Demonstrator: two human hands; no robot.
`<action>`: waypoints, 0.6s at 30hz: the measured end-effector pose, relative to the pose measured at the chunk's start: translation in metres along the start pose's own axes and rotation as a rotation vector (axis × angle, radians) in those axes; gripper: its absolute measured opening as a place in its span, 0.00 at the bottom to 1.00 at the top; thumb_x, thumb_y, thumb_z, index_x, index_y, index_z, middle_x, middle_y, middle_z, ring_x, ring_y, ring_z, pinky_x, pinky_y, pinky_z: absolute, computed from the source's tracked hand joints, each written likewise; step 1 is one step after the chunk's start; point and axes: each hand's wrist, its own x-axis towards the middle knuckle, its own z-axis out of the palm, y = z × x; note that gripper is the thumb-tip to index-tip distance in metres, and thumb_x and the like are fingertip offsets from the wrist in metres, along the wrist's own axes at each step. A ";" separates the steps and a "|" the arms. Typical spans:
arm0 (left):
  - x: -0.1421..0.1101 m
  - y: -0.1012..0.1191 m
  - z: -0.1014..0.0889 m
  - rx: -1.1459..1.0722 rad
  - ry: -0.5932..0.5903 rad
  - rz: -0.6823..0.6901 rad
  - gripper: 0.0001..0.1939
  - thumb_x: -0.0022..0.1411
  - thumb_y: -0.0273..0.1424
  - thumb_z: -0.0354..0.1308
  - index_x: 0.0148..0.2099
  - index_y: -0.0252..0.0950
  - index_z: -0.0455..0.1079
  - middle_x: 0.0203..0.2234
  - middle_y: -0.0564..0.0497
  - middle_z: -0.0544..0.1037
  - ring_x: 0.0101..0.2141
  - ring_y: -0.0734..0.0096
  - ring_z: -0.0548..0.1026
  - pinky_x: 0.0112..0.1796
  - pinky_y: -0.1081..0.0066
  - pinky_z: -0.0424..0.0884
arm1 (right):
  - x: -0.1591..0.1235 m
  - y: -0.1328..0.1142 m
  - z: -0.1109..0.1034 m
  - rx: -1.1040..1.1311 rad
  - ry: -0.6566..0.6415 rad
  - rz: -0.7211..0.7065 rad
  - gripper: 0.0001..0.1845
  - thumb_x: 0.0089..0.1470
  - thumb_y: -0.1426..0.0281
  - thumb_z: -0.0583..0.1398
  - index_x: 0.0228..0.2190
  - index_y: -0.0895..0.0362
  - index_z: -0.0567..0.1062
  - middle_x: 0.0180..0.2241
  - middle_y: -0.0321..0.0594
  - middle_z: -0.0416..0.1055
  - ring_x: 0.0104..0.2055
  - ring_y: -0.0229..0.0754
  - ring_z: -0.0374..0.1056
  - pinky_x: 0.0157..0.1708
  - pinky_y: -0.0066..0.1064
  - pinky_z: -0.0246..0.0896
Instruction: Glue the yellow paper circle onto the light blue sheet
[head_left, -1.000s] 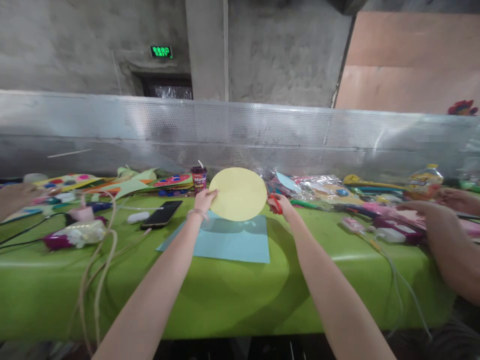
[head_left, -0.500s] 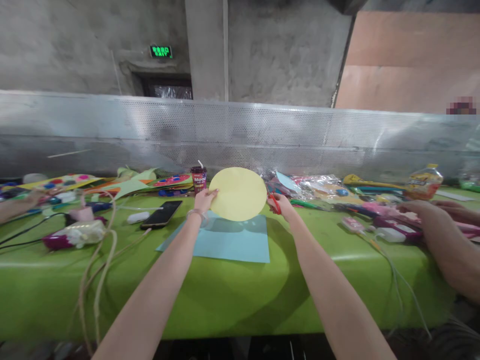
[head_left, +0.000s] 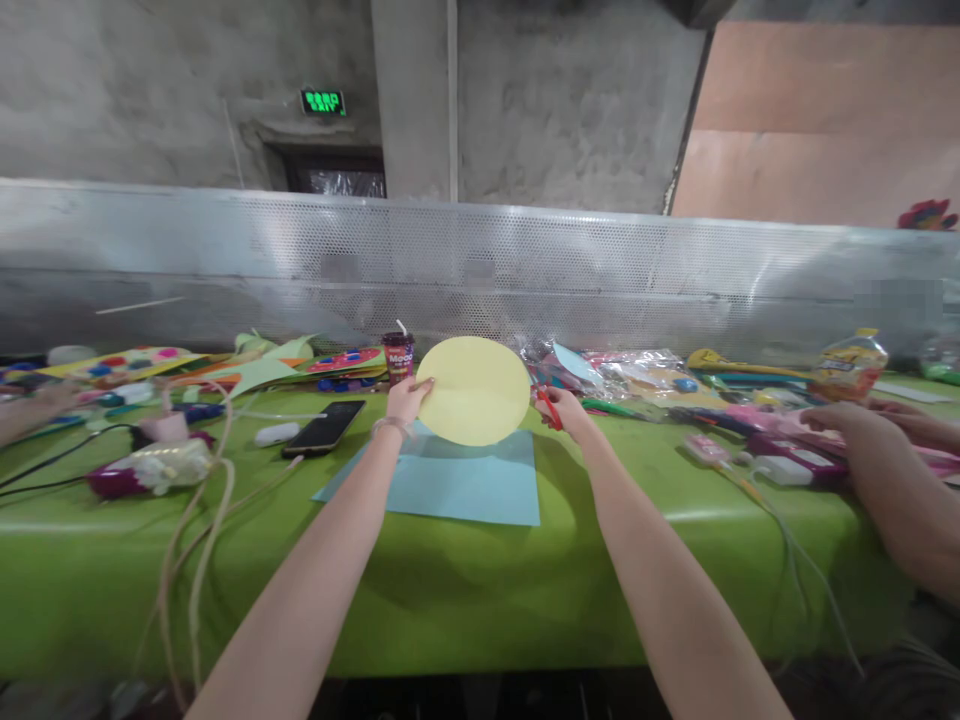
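A round piece of yellow paper [head_left: 474, 392] is held up in front of me, tilted toward me. My left hand [head_left: 407, 400] pinches its left edge, thumb on the near face. Red-handled scissors [head_left: 551, 408] are in my right hand [head_left: 571, 412], fingers closed around the handles. Their blades point toward the paper's right edge; whether they touch it I cannot tell. Beneath the yellow paper, a light blue sheet [head_left: 465, 490] lies flat on the green table cover [head_left: 480, 590].
Left of the blue sheet lie a black phone [head_left: 327, 430], a white case [head_left: 277, 435] and looping cables [head_left: 217, 520]. A purple cup with a straw [head_left: 398, 358] stands behind. At right are a bottle [head_left: 847, 365] and another person's hand [head_left: 836, 418]; another arm [head_left: 30, 415] reaches in from the left.
The yellow paper has shifted slightly left and down at its right side, a little away from the scissors. Both hands keep their grips.
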 end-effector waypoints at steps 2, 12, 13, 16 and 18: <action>-0.001 0.001 0.000 -0.010 0.004 -0.007 0.12 0.62 0.34 0.54 0.43 0.31 0.67 0.36 0.49 0.73 0.34 0.70 0.73 0.36 0.65 0.71 | -0.001 -0.002 -0.001 0.003 0.007 0.004 0.13 0.56 0.66 0.56 0.41 0.60 0.69 0.36 0.38 0.69 0.31 0.35 0.67 0.29 0.31 0.66; -0.006 0.006 0.002 -0.095 0.034 -0.064 0.13 0.62 0.35 0.53 0.44 0.31 0.67 0.38 0.48 0.73 0.35 0.70 0.73 0.35 0.65 0.71 | -0.010 -0.013 0.001 0.041 -0.014 -0.018 0.12 0.56 0.66 0.56 0.39 0.60 0.69 0.33 0.37 0.68 0.28 0.33 0.66 0.26 0.28 0.65; -0.006 0.006 0.002 -0.102 0.040 -0.067 0.13 0.62 0.35 0.53 0.44 0.31 0.67 0.37 0.49 0.73 0.34 0.70 0.73 0.35 0.66 0.72 | -0.011 -0.013 0.001 0.045 -0.012 -0.021 0.11 0.57 0.66 0.56 0.39 0.60 0.69 0.33 0.36 0.68 0.28 0.33 0.65 0.25 0.27 0.64; -0.006 0.006 0.002 -0.110 0.062 -0.066 0.12 0.62 0.35 0.53 0.43 0.31 0.67 0.36 0.49 0.73 0.33 0.71 0.73 0.34 0.66 0.72 | -0.010 -0.013 0.002 0.056 -0.006 -0.022 0.11 0.57 0.66 0.56 0.39 0.61 0.69 0.31 0.35 0.68 0.26 0.32 0.65 0.24 0.26 0.63; -0.005 0.006 0.001 -0.110 0.082 -0.059 0.12 0.62 0.35 0.53 0.44 0.31 0.67 0.36 0.49 0.73 0.34 0.70 0.73 0.34 0.66 0.72 | -0.009 -0.012 0.003 0.064 -0.010 -0.016 0.11 0.57 0.66 0.56 0.38 0.61 0.69 0.31 0.35 0.68 0.26 0.31 0.65 0.23 0.26 0.63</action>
